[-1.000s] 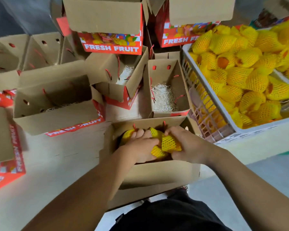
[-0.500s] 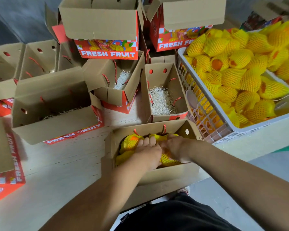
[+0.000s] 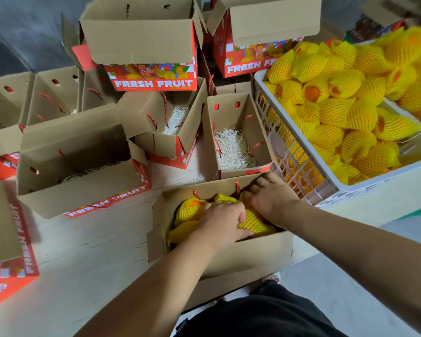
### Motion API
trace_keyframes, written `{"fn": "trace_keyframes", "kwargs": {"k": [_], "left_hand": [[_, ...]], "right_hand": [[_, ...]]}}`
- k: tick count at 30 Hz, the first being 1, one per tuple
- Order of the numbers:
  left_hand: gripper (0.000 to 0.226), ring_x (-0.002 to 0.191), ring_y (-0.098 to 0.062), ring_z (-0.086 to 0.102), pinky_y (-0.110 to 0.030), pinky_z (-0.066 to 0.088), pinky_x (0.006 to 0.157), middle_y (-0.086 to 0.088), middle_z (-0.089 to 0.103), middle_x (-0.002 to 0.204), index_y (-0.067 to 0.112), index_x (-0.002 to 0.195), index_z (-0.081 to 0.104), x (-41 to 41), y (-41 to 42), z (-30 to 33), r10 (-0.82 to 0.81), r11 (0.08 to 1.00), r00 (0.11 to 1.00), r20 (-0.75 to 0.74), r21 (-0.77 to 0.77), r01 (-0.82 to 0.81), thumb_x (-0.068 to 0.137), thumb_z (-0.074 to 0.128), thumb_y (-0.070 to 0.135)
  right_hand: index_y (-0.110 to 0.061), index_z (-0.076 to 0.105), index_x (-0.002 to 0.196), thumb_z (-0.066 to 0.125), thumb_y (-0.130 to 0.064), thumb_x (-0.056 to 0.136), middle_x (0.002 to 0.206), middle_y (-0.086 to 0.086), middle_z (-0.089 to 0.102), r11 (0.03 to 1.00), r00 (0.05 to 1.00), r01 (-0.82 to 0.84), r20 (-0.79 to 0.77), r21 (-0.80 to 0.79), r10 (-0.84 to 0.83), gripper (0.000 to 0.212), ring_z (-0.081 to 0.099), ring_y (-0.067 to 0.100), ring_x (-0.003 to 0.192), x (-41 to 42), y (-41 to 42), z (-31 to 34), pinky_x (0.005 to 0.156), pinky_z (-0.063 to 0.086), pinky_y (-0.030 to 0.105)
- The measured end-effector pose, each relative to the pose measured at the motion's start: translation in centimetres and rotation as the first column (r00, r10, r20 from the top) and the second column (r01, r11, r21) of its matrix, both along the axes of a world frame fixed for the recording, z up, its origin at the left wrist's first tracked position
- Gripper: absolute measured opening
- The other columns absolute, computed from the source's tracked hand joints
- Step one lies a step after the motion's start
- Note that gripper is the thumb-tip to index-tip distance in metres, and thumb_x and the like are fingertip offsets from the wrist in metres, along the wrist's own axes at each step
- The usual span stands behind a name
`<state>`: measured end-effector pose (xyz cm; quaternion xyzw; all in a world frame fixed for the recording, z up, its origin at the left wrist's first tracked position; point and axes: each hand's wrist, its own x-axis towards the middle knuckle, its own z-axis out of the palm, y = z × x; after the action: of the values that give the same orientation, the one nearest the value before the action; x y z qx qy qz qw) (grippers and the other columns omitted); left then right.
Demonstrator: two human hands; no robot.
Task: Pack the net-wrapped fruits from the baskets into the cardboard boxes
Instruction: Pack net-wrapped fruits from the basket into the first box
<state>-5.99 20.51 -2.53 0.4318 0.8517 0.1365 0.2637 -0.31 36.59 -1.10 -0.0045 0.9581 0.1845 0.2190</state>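
— While the fruits are being settled in the near box, how should it be done well?

— They should be pressed down gently and evenly, so that the nets are not torn and room is left; more fruit is waiting in the basket at the right.

— How are the hands held?

— The left hand is curled over a wrapped fruit and grips it. The right hand is bent at the far wall, touching the nets; whether something is pinched cannot be told.
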Motion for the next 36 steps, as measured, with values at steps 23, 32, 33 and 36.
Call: {"fn": "trace_keyframes", "kwargs": {"k": [23, 32, 33, 36], "left_hand": [[0.040, 0.132, -0.025, 0.053, -0.041, 0.037, 0.109, 0.001, 0.057, 0.133, 0.031, 0.127, 0.061, -0.2, 2.8, 0.9, -0.174, 0.971, 0.984, -0.020, -0.169, 0.168, 0.090, 0.076, 0.038], [0.035, 0.128, -0.029, 0.056, -0.043, 0.042, 0.108, 0.001, 0.064, 0.132, 0.027, 0.120, 0.069, -0.4, 5.7, 3.5, -0.143, 0.977, 0.989, -0.042, -0.163, 0.134, 0.093, 0.066, 0.049], [0.026, 0.120, -0.029, 0.062, -0.043, 0.049, 0.099, 0.001, 0.068, 0.122, 0.024, 0.110, 0.068, -0.5, 6.1, 4.2, -0.074, 0.997, 0.997, -0.004, -0.033, 0.073, 0.094, 0.063, 0.045], [0.010, 0.100, -0.026, 0.065, -0.042, 0.054, 0.078, 0.003, 0.065, 0.104, 0.027, 0.103, 0.063, 0.0, 9.6, 6.6, 0.040, 0.953, 0.999, 0.015, 0.301, -0.043, 0.094, 0.059, 0.028]], "right_hand": [[-0.028, 0.059, 0.121, 0.043, -0.016, 0.098, 0.092, -0.004, 0.073, 0.995, 0.973, 0.046, -0.221, -0.084, -0.064, 0.031, 0.065, 0.024, 0.097, -0.9, 1.0, 0.1, 0.112, 0.022, 0.045], [-0.025, 0.072, 0.107, 0.063, -0.012, 0.091, 0.096, -0.006, 0.075, 0.743, 0.754, -0.030, -0.503, -0.668, -0.422, 0.022, 0.068, 0.023, 0.094, 2.0, 2.2, 2.1, 0.100, 0.036, 0.043], [-0.020, 0.074, 0.106, 0.065, -0.009, 0.091, 0.096, -0.005, 0.075, 0.657, 0.666, -0.069, -0.525, -0.751, -0.530, 0.021, 0.070, 0.022, 0.091, 3.0, 2.6, 2.3, 0.094, 0.044, 0.040], [-0.027, 0.068, 0.111, 0.058, -0.013, 0.097, 0.098, -0.013, 0.072, 0.397, 0.448, -0.113, -0.404, -0.911, -0.798, 0.022, 0.069, 0.005, 0.092, 5.5, 4.3, 3.2, 0.079, 0.053, 0.026]]}}
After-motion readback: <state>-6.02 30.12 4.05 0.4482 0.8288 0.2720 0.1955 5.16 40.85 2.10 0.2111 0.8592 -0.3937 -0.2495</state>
